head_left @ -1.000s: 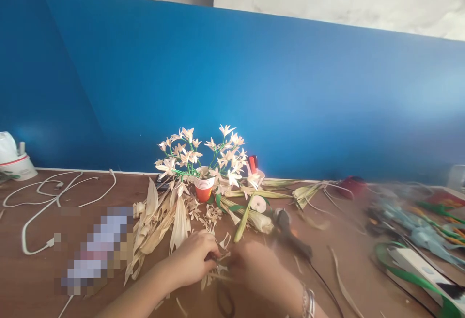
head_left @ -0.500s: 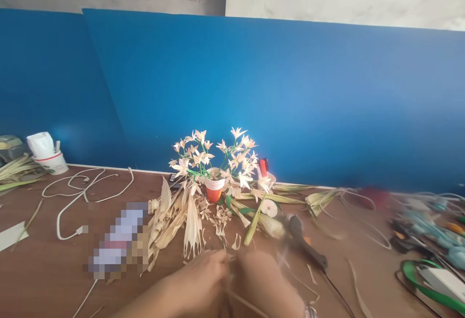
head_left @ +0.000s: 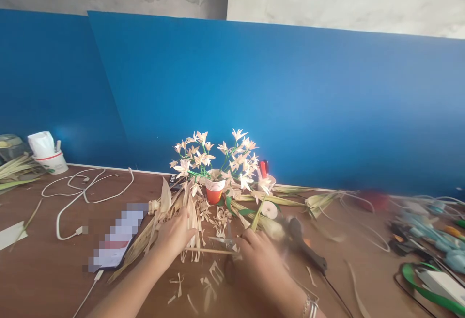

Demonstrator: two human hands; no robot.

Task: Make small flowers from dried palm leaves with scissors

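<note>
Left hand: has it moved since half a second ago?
Yes. Judged against the red and white cup, the left hand has shifted left and forward, to the dried husks.

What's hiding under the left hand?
Pale, dry husks show around the left hand. Whatever lies directly beneath its palm and fingers is covered, so I can't tell.

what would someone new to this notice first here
First, the pale flowers on green stems, clustered around a red-and-white cup at the back of the table, bright against the wide blue panel behind. Next, the two hands in front: the left hand at the dry husks, the right hand beside the scissors.
</note>
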